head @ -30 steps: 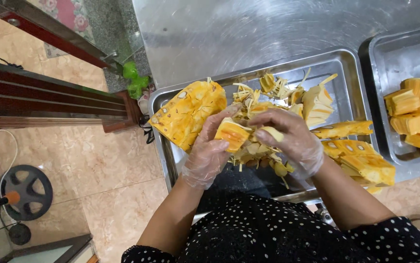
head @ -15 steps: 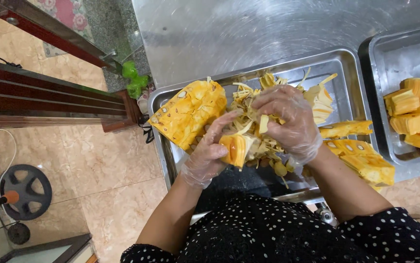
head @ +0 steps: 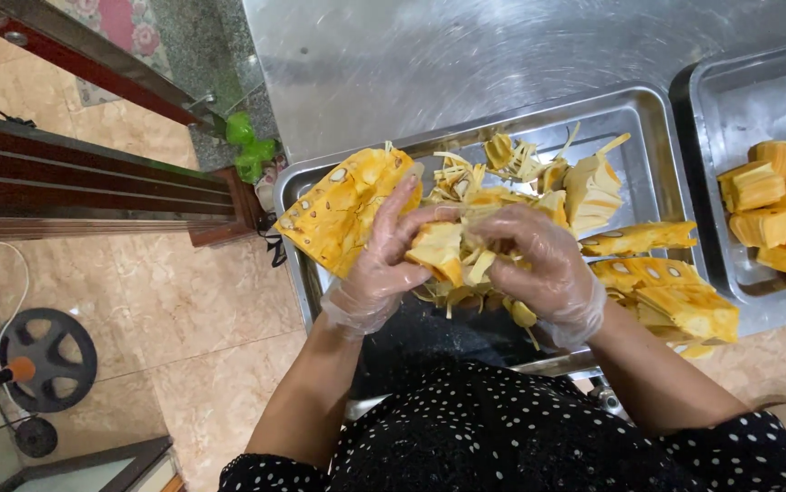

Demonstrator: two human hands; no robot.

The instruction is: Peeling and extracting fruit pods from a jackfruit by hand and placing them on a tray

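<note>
Large jackfruit section (head: pixel 347 211) propped at the steel tray's (head: pixel 634 114) left end, yellow pod (head: pixel 438 251) at frame centre gripped by gloved left hand (head: pixel 376 264), fibrous strands, probably rags, pinched by gloved right hand (head: pixel 543 269), cleaned pods (head: pixel 780 214) piled in right tray.

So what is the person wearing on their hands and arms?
Thin, see-through plastic gloves, crinkly and loose, cover the left hand and the right hand up to the wrists. The forearms are bare. Higher up are black sleeves with small white dots.
</note>
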